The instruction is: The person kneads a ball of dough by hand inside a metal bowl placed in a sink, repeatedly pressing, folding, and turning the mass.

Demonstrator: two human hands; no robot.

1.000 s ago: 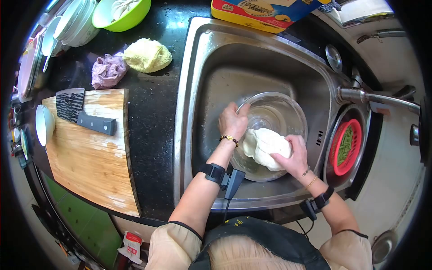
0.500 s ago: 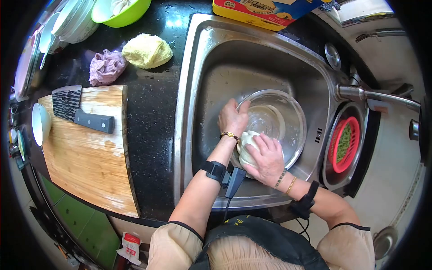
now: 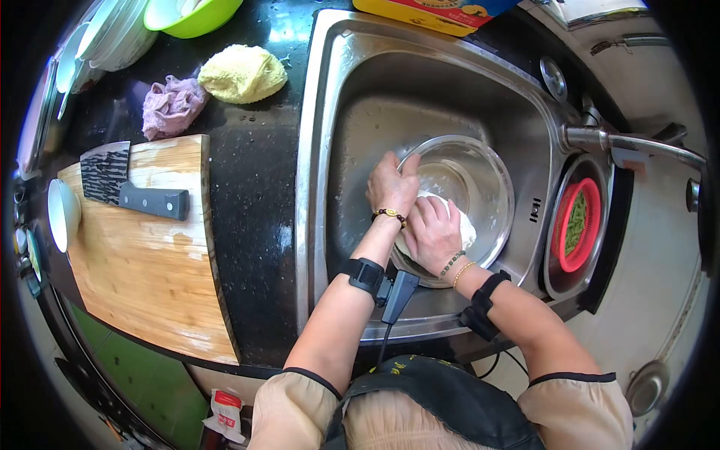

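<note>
A bowl (image 3: 501, 217) with a shiny rim stands in the steel sink, its inside smeared with whitish residue. My left hand (image 3: 393, 184) grips its left rim, thumb and fingers closed over the edge. A soft lump of white dough (image 3: 466, 232) lies in the near part of the bowl. My right hand (image 3: 433, 234) presses down on the dough, fingers bent over its top and hiding much of it.
A cutting board (image 3: 150, 277) with a cleaver (image 3: 154, 201) and a white bowl (image 3: 63, 215) lies left. Purple (image 3: 172, 107) and yellow cloths (image 3: 244, 75) sit behind it. Right of the sink (image 3: 319, 150) are a faucet (image 3: 592, 139) and a red basket (image 3: 568, 255) of green pieces.
My right hand has shifted left and slightly up across the dough, its fingers now drawn closer together and bent. My left hand keeps the bowl's rim. The whole view has shifted slightly.
</note>
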